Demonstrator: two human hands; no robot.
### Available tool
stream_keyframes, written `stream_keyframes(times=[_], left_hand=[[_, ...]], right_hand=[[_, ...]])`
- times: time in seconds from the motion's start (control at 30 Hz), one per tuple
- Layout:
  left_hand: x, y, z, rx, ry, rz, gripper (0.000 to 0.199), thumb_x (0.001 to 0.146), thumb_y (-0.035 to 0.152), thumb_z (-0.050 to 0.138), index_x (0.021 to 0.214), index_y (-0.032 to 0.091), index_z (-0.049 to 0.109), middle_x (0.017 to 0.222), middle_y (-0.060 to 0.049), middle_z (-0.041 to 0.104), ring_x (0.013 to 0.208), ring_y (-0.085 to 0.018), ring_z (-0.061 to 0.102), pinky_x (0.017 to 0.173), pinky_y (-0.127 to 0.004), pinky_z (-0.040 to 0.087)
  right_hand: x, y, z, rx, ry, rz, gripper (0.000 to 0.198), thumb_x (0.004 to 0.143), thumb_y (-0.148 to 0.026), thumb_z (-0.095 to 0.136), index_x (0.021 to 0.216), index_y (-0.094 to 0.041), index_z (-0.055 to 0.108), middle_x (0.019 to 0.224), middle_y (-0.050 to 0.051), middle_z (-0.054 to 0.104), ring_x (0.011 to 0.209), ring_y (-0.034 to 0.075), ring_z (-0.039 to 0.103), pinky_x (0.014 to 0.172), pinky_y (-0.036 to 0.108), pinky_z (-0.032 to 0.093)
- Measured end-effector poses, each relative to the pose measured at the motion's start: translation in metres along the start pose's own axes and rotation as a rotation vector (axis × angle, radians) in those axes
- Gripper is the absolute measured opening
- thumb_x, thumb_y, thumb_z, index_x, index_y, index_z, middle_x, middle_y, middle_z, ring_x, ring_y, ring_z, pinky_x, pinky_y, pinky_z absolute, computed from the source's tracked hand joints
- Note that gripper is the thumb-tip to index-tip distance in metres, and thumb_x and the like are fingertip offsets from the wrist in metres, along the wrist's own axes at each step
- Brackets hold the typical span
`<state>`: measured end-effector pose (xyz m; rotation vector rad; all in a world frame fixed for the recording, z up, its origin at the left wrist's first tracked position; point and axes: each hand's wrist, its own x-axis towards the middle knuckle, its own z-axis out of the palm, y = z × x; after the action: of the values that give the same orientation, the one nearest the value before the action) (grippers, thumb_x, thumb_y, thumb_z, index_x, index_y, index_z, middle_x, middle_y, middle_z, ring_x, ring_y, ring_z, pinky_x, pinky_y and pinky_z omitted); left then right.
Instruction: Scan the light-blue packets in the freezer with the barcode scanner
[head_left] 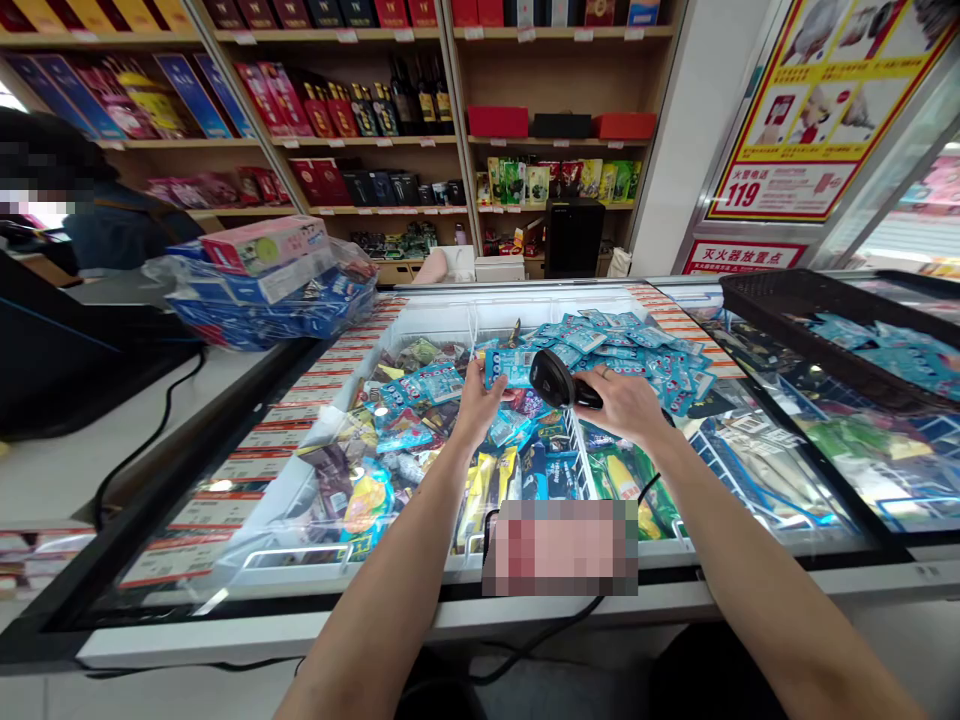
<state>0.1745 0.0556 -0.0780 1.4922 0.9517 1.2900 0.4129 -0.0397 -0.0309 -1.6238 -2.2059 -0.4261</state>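
Note:
Over the glass top of a chest freezer (247, 530), my left hand (480, 400) pinches a small blue packet (510, 367) by its left end. My right hand (619, 398) is wrapped round the handle of a black barcode scanner (553, 378). The scanner's head is turned left, close to the packet's right end and partly in front of it. Behind and to the right of my right hand lies a heap of similar blue packets (600, 335) on the glass. A few more blue packets (431, 385) are to the left of my left hand.
A blurred-out flat object (562, 548) lies at the freezer's front edge. The scanner's black cable (540, 640) hangs in front. A plastic-wrapped stack of boxes (270, 280) is at left, near a person (127, 220). A dark basket (847, 320) at right holds blue packets. Shelves stand behind.

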Motion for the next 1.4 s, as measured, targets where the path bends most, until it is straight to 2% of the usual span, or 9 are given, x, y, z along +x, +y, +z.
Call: stream_keyframes(times=[0.57, 0.73, 0.83, 0.93, 1.03, 1.13, 1.23, 1.4], left_hand=[[0.002, -0.006, 0.0, 0.029, 0.009, 0.024, 0.041, 0.081, 0.042, 0.063, 0.11, 0.022, 0.041, 0.101, -0.004, 0.056, 0.073, -0.016, 0.068, 0.07, -0.037, 0.06], [0.002, -0.005, 0.002, 0.041, 0.044, 0.034, 0.045, 0.082, 0.044, 0.061, 0.114, 0.022, 0.038, 0.104, -0.006, 0.057, 0.069, -0.014, 0.067, 0.065, -0.033, 0.059], [0.001, 0.001, -0.002, 0.189, 0.141, 0.114, 0.044, 0.085, 0.043, 0.056, 0.118, 0.021, 0.038, 0.107, -0.008, 0.06, 0.068, -0.014, 0.065, 0.063, -0.032, 0.056], [0.001, 0.01, -0.013, 0.468, 0.316, 0.176, 0.044, 0.086, 0.038, 0.052, 0.124, 0.02, 0.037, 0.105, -0.009, 0.063, 0.068, -0.017, 0.064, 0.069, -0.034, 0.053], [0.002, 0.019, -0.026, 0.731, 0.449, 0.097, 0.049, 0.085, 0.033, 0.051, 0.129, 0.018, 0.037, 0.09, -0.007, 0.066, 0.07, -0.022, 0.064, 0.078, -0.04, 0.05], [0.002, 0.025, -0.038, 0.934, 0.549, 0.019, 0.047, 0.084, 0.029, 0.048, 0.128, 0.015, 0.041, 0.081, -0.008, 0.065, 0.086, -0.028, 0.064, 0.09, -0.048, 0.043], [0.001, 0.026, -0.043, 1.079, 0.627, 0.003, 0.043, 0.082, 0.026, 0.048, 0.124, 0.016, 0.048, 0.098, -0.014, 0.064, 0.103, -0.033, 0.058, 0.095, -0.052, 0.038], [-0.003, 0.02, -0.045, 1.182, 0.669, 0.011, 0.042, 0.078, 0.027, 0.053, 0.119, 0.019, 0.054, 0.126, -0.018, 0.051, 0.119, -0.038, 0.044, 0.097, -0.054, 0.035]], right_hand=[[0.002, 0.0, 0.001, -0.003, -0.021, 0.002, 0.044, 0.085, -0.052, 0.052, 0.118, -0.025, 0.059, 0.103, 0.004, 0.068, 0.084, 0.019, 0.062, 0.058, 0.026, 0.033], [0.002, 0.003, 0.0, 0.007, 0.0, 0.022, 0.044, 0.086, -0.052, 0.049, 0.12, -0.025, 0.058, 0.105, 0.004, 0.068, 0.083, 0.019, 0.062, 0.058, 0.026, 0.032], [0.002, 0.007, 0.001, -0.016, 0.037, 0.083, 0.045, 0.086, -0.053, 0.048, 0.12, -0.026, 0.058, 0.101, 0.004, 0.068, 0.079, 0.018, 0.061, 0.057, 0.027, 0.03], [0.002, 0.011, 0.002, -0.042, 0.054, 0.144, 0.045, 0.087, -0.054, 0.047, 0.119, -0.025, 0.059, 0.097, 0.004, 0.067, 0.076, 0.018, 0.06, 0.055, 0.027, 0.029], [0.002, 0.013, 0.002, -0.049, 0.054, 0.171, 0.044, 0.087, -0.055, 0.046, 0.117, -0.026, 0.06, 0.097, 0.003, 0.067, 0.073, 0.018, 0.06, 0.055, 0.027, 0.028], [0.002, 0.013, 0.003, -0.05, 0.057, 0.186, 0.043, 0.087, -0.055, 0.046, 0.116, -0.026, 0.06, 0.097, 0.003, 0.067, 0.074, 0.018, 0.06, 0.055, 0.027, 0.029], [0.001, 0.013, 0.003, -0.05, 0.068, 0.199, 0.043, 0.087, -0.056, 0.046, 0.114, -0.026, 0.06, 0.097, 0.003, 0.067, 0.075, 0.018, 0.061, 0.056, 0.027, 0.03], [0.0, 0.016, 0.005, -0.04, 0.07, 0.21, 0.043, 0.087, -0.056, 0.045, 0.113, -0.025, 0.062, 0.096, 0.004, 0.068, 0.075, 0.018, 0.06, 0.058, 0.027, 0.031]])
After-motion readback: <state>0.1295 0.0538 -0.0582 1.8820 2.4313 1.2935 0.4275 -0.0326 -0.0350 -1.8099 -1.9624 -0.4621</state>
